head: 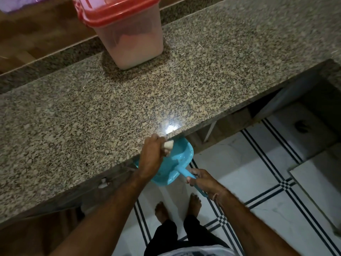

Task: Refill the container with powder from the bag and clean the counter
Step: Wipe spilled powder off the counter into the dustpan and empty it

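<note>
Head view: our left hand (pixel 152 154) sits at the counter's (pixel 129 100) near edge, fingers curled tight round a small pale item (pixel 168 145). Cloth or brush, we can't tell; its tip pokes out past the edge. Our right hand (pixel 204 182) is below the edge, fingers and thumb wrapped round the handle (pixel 186 175) of a blue dustpan (pixel 177 156). The pan's mouth is tucked just under the counter lip, right beneath the left hand, and the left wrist hides part of the pan. The container (pixel 132 41) stands near the far edge, well apart from both hands, w/ red lid (pixel 114 12) on and powder (pixel 136 50) showing partway up thru the cloudy wall. There's a bright glare (pixel 170 128) on the granite just beyond the left hand. A purple thing (pixel 16 2) at the top-left corner is too blurred to tell. Below are a white tiled floor (pixel 258 172) w/ dark stripes and our bare feet (pixel 160 211).
</note>
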A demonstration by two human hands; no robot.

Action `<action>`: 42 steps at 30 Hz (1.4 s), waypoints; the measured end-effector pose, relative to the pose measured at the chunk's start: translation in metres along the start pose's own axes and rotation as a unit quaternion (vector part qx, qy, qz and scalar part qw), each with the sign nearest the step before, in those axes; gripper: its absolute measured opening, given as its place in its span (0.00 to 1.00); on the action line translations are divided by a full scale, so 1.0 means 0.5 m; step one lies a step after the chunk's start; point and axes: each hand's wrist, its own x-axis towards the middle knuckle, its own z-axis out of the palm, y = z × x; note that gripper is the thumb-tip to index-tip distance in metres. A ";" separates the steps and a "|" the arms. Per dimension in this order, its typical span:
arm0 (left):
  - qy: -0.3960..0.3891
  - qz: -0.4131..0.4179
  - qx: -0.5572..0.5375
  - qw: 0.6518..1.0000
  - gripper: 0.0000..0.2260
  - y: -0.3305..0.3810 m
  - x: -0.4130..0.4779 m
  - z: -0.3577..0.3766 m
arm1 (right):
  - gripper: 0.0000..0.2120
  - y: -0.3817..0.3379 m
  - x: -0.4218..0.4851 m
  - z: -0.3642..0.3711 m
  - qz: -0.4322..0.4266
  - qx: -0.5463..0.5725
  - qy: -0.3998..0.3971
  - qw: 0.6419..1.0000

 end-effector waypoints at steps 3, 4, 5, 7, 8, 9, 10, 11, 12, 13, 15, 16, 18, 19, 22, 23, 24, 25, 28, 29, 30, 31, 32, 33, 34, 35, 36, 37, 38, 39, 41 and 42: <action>0.044 -0.046 -0.037 0.997 0.05 -0.008 0.005 0.002 | 0.07 -0.004 0.003 0.002 -0.007 0.002 0.001 1.000; 0.068 -0.058 -0.047 0.995 0.07 -0.012 0.018 -0.007 | 0.08 -0.005 0.003 0.002 -0.010 0.005 0.000 1.000; 0.077 -0.053 -0.036 0.995 0.09 -0.020 0.036 -0.012 | 0.08 -0.006 0.003 0.003 -0.011 0.009 0.001 1.000; 0.025 -0.019 -0.006 0.999 0.14 -0.032 0.072 -0.017 | 0.07 -0.008 0.001 0.003 -0.009 0.009 0.003 1.000; -0.014 -0.004 0.008 1.000 0.16 -0.036 0.086 -0.018 | 0.07 -0.008 0.002 0.003 -0.008 0.007 0.002 1.000; -0.040 0.016 0.024 0.999 0.18 -0.036 0.097 -0.016 | 0.06 -0.007 0.002 0.003 -0.010 0.007 -0.001 1.000; -0.053 0.034 0.042 0.997 0.19 -0.036 0.099 -0.015 | 0.06 -0.006 0.003 0.003 -0.009 0.006 -0.002 1.000; -0.052 0.055 0.065 0.995 0.20 -0.037 0.097 -0.017 | 0.06 -0.004 0.003 0.003 -0.008 0.003 -0.002 1.000; -0.046 0.072 0.083 0.993 0.20 -0.040 0.090 -0.018 | 0.06 -0.003 0.001 0.003 -0.007 0.000 -0.002 1.000; -0.036 0.082 0.098 0.991 0.19 -0.042 0.080 -0.019 | 0.06 -0.002 0.002 0.004 -0.005 0.001 -0.001 1.000; -0.024 0.071 0.109 0.991 0.15 -0.043 0.062 -0.024 | 0.08 -0.001 0.001 0.008 -0.007 0.010 -0.004 1.000; -0.024 0.052 0.109 0.992 0.13 -0.036 0.065 -0.030 | 0.08 -0.004 -0.001 0.010 -0.008 0.011 -0.005 1.000; -0.059 -0.018 0.102 0.993 0.15 -0.018 0.097 -0.049 | 0.08 -0.009 -0.006 0.014 -0.012 0.009 -0.009 1.000; -0.089 -0.059 0.093 0.990 0.17 -0.012 0.116 -0.059 | 0.08 -0.011 -0.007 0.014 -0.016 0.009 -0.013 1.000; -0.111 -0.117 0.047 0.986 0.20 -0.012 0.126 -0.077 | 0.07 -0.017 -0.010 0.014 -0.021 0.001 -0.016 1.000; -0.097 -0.116 0.040 0.988 0.19 -0.012 0.111 -0.076 | 0.07 -0.016 -0.010 0.012 -0.023 -0.001 -0.014 1.000; -0.080 -0.106 0.034 0.991 0.16 -0.010 0.086 -0.072 | 0.07 -0.014 -0.009 0.010 -0.024 0.000 -0.013 1.000; -0.063 -0.091 0.030 0.993 0.14 -0.007 0.060 -0.066 | 0.07 -0.013 -0.010 0.008 -0.023 0.003 -0.011 1.000; 0.003 -0.059 0.011 0.998 0.11 -0.008 0.021 -0.053 | 0.08 -0.008 -0.009 0.002 -0.021 0.012 -0.010 1.000; 0.016 -0.046 0.009 0.999 0.11 -0.009 0.027 -0.056 | 0.08 -0.007 -0.008 0.002 -0.019 0.012 -0.010 1.000; 0.014 -0.028 0.003 0.999 0.12 -0.013 0.039 -0.058 | 0.07 -0.006 -0.008 0.003 -0.018 0.012 -0.011 1.000; -0.008 -0.011 -0.006 1.000 0.16 -0.018 0.052 -0.059 | 0.07 -0.003 -0.006 0.003 -0.017 0.012 -0.011 1.000; -0.036 0.004 -0.009 0.999 0.19 -0.021 0.064 -0.059 | 0.07 -0.001 -0.004 0.005 -0.017 0.012 -0.012 1.000; -0.057 0.014 -0.007 0.998 0.21 -0.026 0.073 -0.057 | 0.07 -0.001 -0.005 0.008 -0.016 0.010 -0.012 1.000; -0.067 0.018 0.006 0.998 0.22 -0.029 0.081 -0.056 | 0.07 -0.004 -0.007 0.010 -0.017 0.007 -0.012 1.000; -0.068 0.022 0.022 0.997 0.22 -0.031 0.087 -0.054 | 0.07 -0.004 -0.007 0.011 -0.018 0.004 -0.012 1.000; -0.067 0.026 0.040 0.997 0.22 -0.033 0.090 -0.053 | 0.06 -0.004 -0.008 0.011 -0.017 0.004 -0.013 1.000; -0.064 0.025 0.052 0.996 0.21 -0.034 0.091 -0.052 | 0.06 -0.004 -0.009 0.012 -0.015 0.002 -0.013 1.000; -0.061 0.013 0.059 0.996 0.20 -0.035 0.091 -0.052 | 0.06 -0.007 -0.011 0.013 -0.015 -0.002 -0.012 1.000; -0.055 -0.006 0.062 0.997 0.20 -0.034 0.090 -0.052 | 0.06 -0.009 -0.012 0.013 -0.016 -0.008 -0.012 1.000; -0.024 -0.048 0.064 0.997 0.19 -0.034 0.078 -0.049 | 0.06 -0.008 -0.012 0.012 -0.014 -0.012 -0.012 1.000; -0.002 -0.065 0.054 0.996 0.17 -0.035 0.066 -0.044 | 0.06 -0.009 -0.014 0.012 -0.012 -0.014 -0.011 1.000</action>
